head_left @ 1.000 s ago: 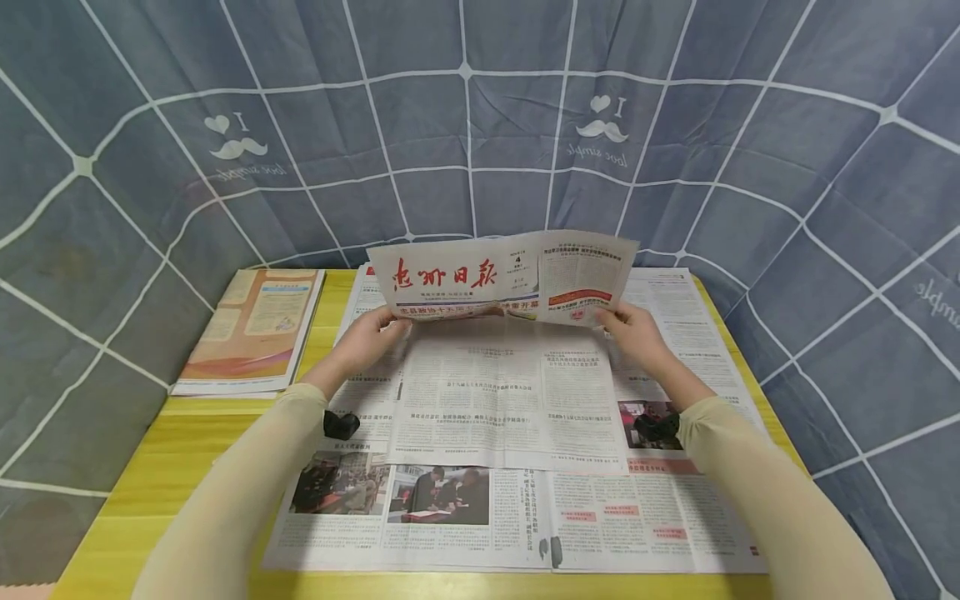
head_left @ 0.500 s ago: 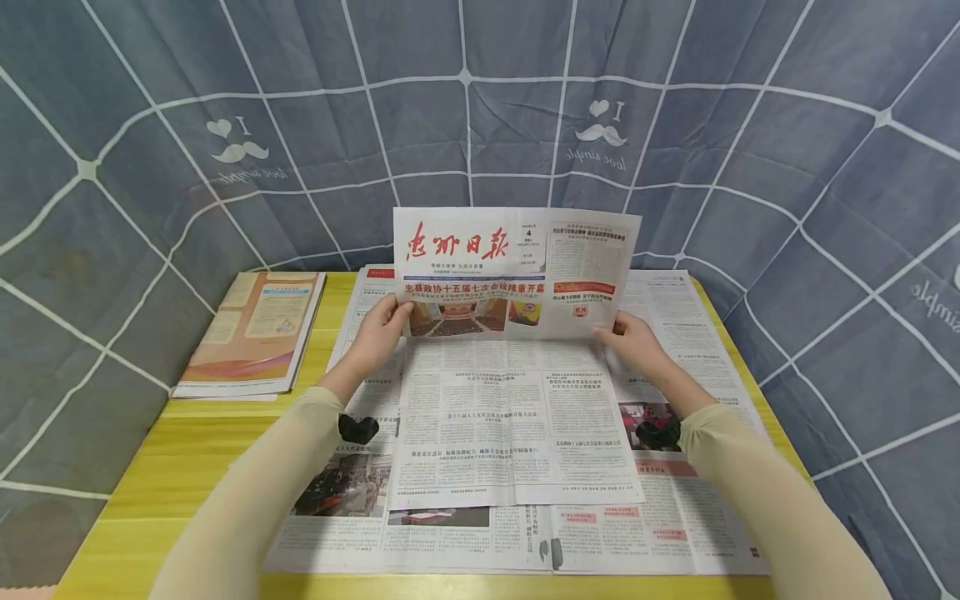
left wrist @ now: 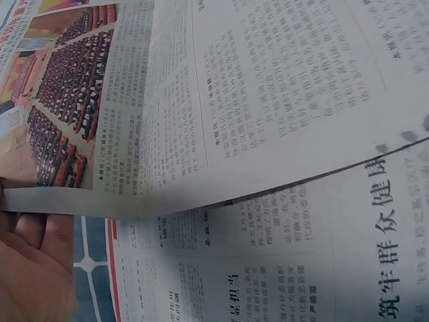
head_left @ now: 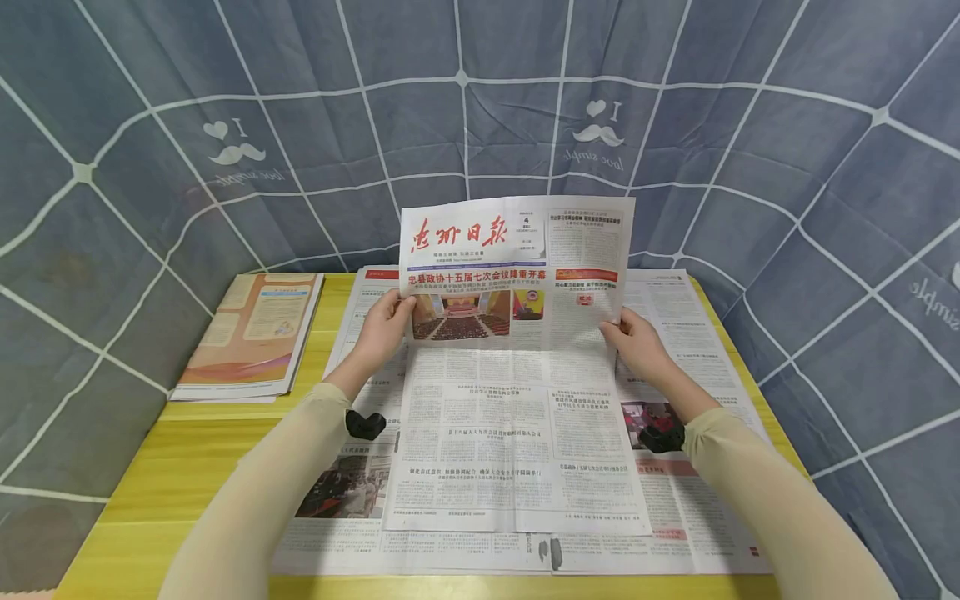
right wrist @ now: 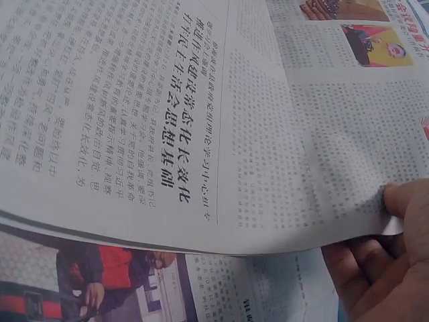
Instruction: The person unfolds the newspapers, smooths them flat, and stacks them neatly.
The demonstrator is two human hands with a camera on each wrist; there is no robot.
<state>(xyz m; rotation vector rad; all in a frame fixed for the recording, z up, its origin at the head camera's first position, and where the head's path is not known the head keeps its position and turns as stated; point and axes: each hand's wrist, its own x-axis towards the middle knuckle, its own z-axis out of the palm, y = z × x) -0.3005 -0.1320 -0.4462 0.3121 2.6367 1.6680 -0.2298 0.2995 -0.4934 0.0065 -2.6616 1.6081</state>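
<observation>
Both hands hold a newspaper (head_left: 513,375) with a red title by its side edges. Its upper half is raised and faces the head camera, while the lower half slopes down over other newspaper sheets. My left hand (head_left: 380,327) pinches the left edge beside the printed hall photo; in the left wrist view its fingers (left wrist: 40,235) sit behind the paper. On the opposite edge my right hand (head_left: 637,340) grips with the thumb in front, and the right wrist view shows fingers (right wrist: 365,261) curled beneath the sheet.
Spread newspaper sheets (head_left: 705,333) lie under the held one on the yellow table (head_left: 180,467). A stack of orange-brown printed papers (head_left: 247,333) sits at the back left. A grey gridded cloth (head_left: 420,125) surrounds the table at the back and sides.
The newspaper's upper half has tipped up from a folded-over, forward-leaning pose to face the camera. Its lower edge has slid toward the person, covering more of the sheets below. Both hands keep their hold.
</observation>
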